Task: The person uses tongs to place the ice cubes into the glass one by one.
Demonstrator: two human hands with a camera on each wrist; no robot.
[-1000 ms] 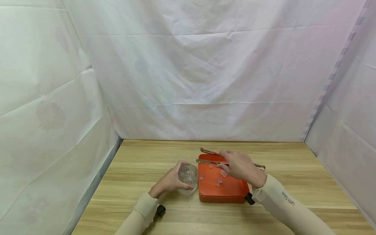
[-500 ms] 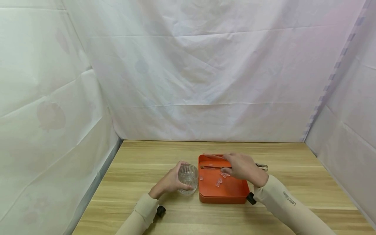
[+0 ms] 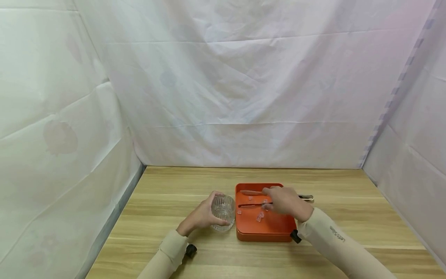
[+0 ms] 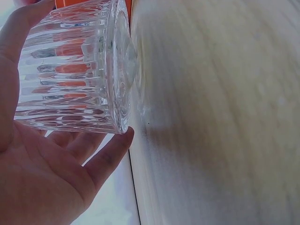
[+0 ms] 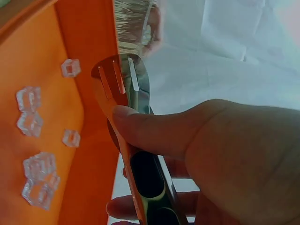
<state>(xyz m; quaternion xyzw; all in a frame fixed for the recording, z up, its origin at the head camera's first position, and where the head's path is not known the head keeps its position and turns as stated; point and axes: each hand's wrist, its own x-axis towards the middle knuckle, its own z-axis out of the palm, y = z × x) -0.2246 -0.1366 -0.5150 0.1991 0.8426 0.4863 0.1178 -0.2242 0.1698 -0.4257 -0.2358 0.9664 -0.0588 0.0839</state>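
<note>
My left hand holds a clear ribbed glass that stands on the table, thumb and fingers curled round its side. In the left wrist view the glass shows its thick base. My right hand grips metal tongs, thumb on one arm and fingers on the other. The arms are spread, with their tips inside an orange tray. Several small clear cubes lie on the tray's floor, loose or in small clusters. In the right wrist view the slotted tong head appears with no cube visible in it.
The tray stands just right of the glass. Pale wood table surrounds both. White cloth hangs behind and at both sides. A black strap piece sits at the left wrist, another at the right.
My right hand has brought the tongs down from above the tray's far left rim into the tray, and a little nearer to me. The left hand and the glass have stayed put.
</note>
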